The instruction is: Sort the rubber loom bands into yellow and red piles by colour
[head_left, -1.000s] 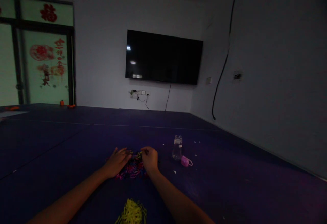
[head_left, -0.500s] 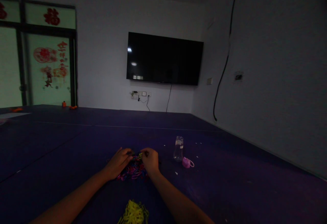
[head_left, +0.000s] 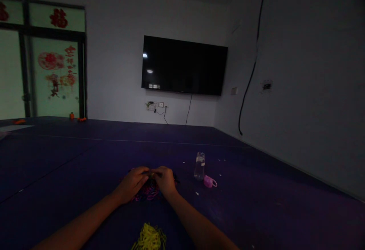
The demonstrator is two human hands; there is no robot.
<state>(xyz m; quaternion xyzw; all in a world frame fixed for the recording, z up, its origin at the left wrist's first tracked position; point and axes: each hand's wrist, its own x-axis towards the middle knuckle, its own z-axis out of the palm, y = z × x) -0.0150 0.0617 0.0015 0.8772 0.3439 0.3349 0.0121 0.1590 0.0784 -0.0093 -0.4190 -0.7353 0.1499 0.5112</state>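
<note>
Coloured string [head_left: 149, 193], a loose tangle of pink, blue and dark strands, lies on the dark purple surface [head_left: 256, 208] in front of me, directly beneath and between my two hands. My left hand [head_left: 132, 183] reaches in from the left, its fingers bent over the left and far part of the tangle. My right hand [head_left: 166, 180] comes in from the other side, fingers curled inward, so that the fingertips of both hands nearly meet above the string. A small yellowish bit [head_left: 152, 175] shows between them; at my remove I cannot tell whether either hand is closed on it, nor how far apart thumb and fingers stand. Nearer to me, between the forearms, lies a separate bunch of yellow string [head_left: 149, 238], touched by neither hand. To the right of the right hand, well apart from it, a clear bottle [head_left: 199, 168] stands upright and uncapped, with a pink cap [head_left: 208, 182] just beside its base. A white scrap [head_left: 197, 193] lies near the cap, on the side closer to me.
</note>
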